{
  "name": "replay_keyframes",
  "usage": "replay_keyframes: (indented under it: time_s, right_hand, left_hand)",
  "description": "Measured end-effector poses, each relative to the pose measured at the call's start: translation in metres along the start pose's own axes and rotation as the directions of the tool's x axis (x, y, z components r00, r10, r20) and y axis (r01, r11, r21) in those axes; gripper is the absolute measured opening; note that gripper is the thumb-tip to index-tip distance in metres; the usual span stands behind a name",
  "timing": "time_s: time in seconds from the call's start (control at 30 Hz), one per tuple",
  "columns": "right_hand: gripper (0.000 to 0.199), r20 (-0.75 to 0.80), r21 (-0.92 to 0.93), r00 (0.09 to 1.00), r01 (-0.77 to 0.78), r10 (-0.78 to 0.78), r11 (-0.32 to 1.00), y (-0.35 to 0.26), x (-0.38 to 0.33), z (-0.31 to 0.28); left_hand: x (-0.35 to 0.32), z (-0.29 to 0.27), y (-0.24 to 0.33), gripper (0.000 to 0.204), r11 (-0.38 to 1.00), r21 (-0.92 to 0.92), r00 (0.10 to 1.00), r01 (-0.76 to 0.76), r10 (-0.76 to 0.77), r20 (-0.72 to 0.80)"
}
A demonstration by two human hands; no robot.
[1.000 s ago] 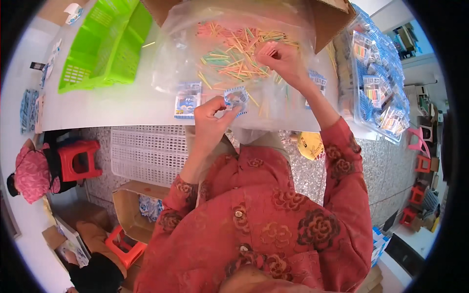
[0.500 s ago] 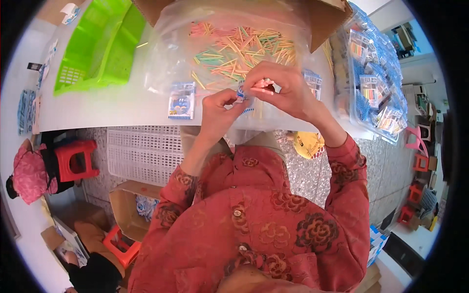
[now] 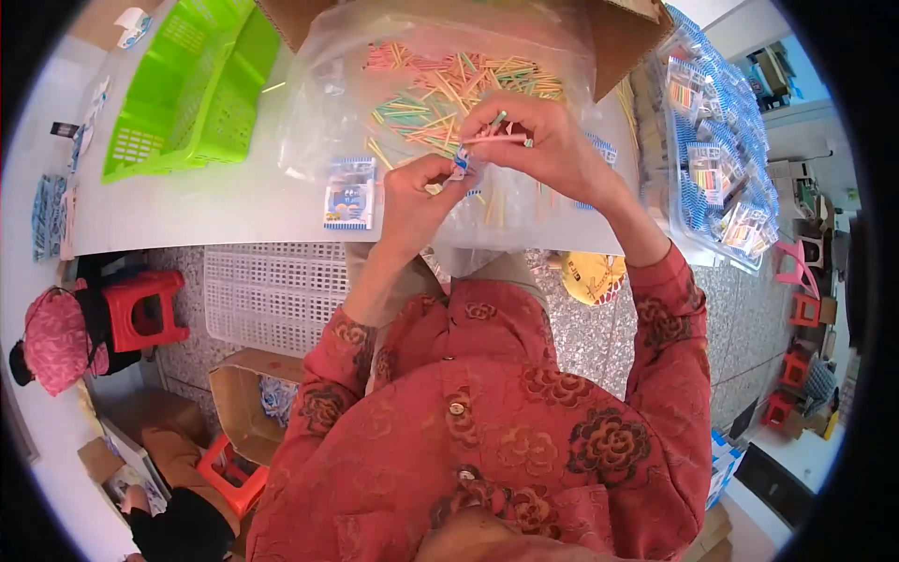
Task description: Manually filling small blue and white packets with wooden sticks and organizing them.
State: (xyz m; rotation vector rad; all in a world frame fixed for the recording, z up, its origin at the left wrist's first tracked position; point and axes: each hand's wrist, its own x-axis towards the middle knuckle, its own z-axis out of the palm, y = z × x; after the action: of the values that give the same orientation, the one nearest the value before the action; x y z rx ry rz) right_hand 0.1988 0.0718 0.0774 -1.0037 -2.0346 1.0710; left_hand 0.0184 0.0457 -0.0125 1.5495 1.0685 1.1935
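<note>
My left hand (image 3: 412,208) pinches a small blue-and-white plastic packet (image 3: 460,166) between thumb and fingers, above the table's near edge. Close against it, my right hand (image 3: 552,145) grips a few thin sticks (image 3: 506,139), pink and green, with their left ends near the packet. Whether any stick is inside the packet I cannot tell. Behind both hands, a loose pile of pink, yellow and green sticks (image 3: 449,98) lies on a clear plastic bag (image 3: 314,122). A flat blue-and-white packet (image 3: 350,201) rests left of my left hand; another packet (image 3: 599,150) is partly hidden by my right wrist.
A bright green plastic basket (image 3: 239,103) stands at the left of the white table (image 3: 272,206). On the right, a clear bin (image 3: 676,220) is heaped with filled packets. A cardboard box (image 3: 629,42) overhangs the bag. A white crate (image 3: 267,295) lies below the table's edge.
My right fingers have shifted up and spread around the sticks, which now show more of their length, with a green one visible. My left hand stays nearly in place with the packet.
</note>
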Motion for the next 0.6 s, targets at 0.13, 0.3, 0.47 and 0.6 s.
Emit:
replay_keyframes:
  time_s: [0.13, 0.3, 0.47, 0.6]
  right_hand:
    - [0.014, -0.007, 0.097, 0.998, -0.058, 0.059, 0.994, -0.001, 0.003, 0.000]
    - [0.018, -0.002, 0.068, 0.997, -0.070, 0.071, 0.995, 0.007, 0.005, 0.002]
    - [0.016, -0.064, -0.169, 0.993, 0.083, -0.095, 0.982, 0.006, 0.004, 0.004]
    - [0.018, -0.163, -0.285, 0.952, 0.207, -0.260, 0.936, 0.008, 0.006, 0.006]
  left_hand:
    - [0.002, -0.004, 0.004, 0.014, 1.000, 0.013, 1.000, 0.015, -0.016, 0.016]
    - [0.003, -0.005, 0.008, 0.014, 0.998, -0.042, 0.998, 0.056, -0.054, 0.039]
    - [0.005, -0.006, 0.004, 0.013, 0.990, -0.098, 0.994, 0.103, -0.097, 0.059]
    - [0.006, -0.003, 0.004, 0.014, 0.995, -0.074, 0.996, 0.069, -0.064, 0.062]
